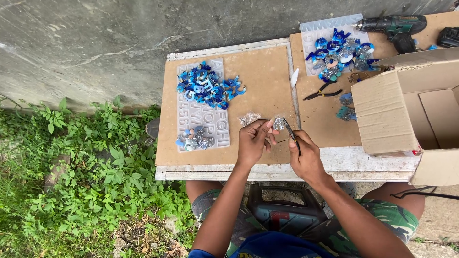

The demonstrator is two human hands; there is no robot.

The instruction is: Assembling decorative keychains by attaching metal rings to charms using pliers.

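Surface (334, 160): a white-framed work surface topped with brown boards, set against a grey concrete wall (95, 43), with green weeds (71, 167) to its left.
Cardboard box (406, 105): open, lying at the right end of the surface, its flaps spread.
Letter mould (203, 122): a clear silicone sheet on the left board, carrying a heap of blue resin letters (210, 86) at its top and a smaller cluster of glittery pieces (193, 140) near its lower edge.
Second mould (330, 28): at the far right, partly under another pile of blue and glitter pieces (342, 52).
Cordless drill (394, 26): dark green, lying at the far right corner, just beyond that pile.
Black pliers (322, 91): lying loose on the right board, between the pile and the hands.
Left hand (253, 141): fingers pinched on a small glittery resin charm (278, 124), held just above the front edge of the surface.
Right hand (306, 155): clenched around thin pliers (290, 131), whose tip meets the charm.
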